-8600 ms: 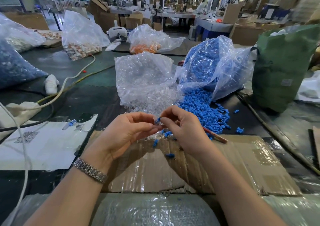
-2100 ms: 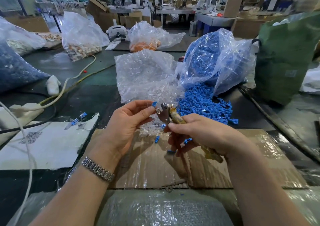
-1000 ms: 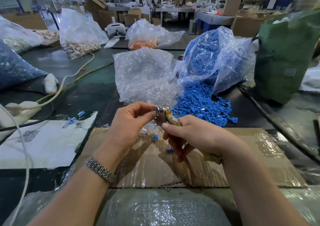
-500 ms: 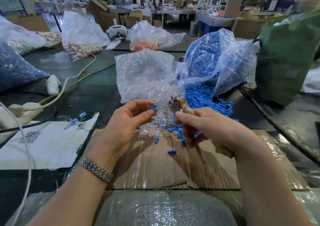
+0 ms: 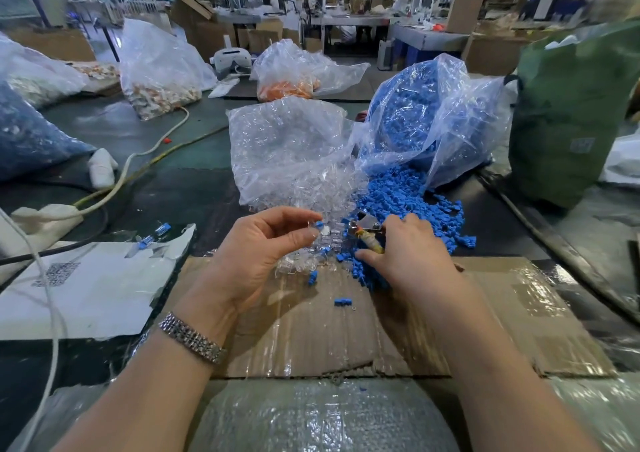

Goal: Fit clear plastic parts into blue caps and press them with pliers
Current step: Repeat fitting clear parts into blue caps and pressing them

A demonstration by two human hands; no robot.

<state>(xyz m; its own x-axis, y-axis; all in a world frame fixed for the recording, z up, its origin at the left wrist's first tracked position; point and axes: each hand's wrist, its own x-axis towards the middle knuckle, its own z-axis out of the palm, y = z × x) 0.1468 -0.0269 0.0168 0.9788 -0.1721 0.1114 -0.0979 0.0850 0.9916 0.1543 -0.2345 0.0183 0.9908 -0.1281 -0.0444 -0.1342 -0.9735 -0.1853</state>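
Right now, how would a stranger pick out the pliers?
Find the big clear bag of blue caps spilling onto the table. At the near edge of that spill, the right hand grips the pliers, the only metal tool, with a shiny head and yellowish handle.

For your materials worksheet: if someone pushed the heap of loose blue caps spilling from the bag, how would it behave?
The blue caps would probably scatter, not slide together: they lie loose, with strays on the cardboard. Each looks small, so likely light.
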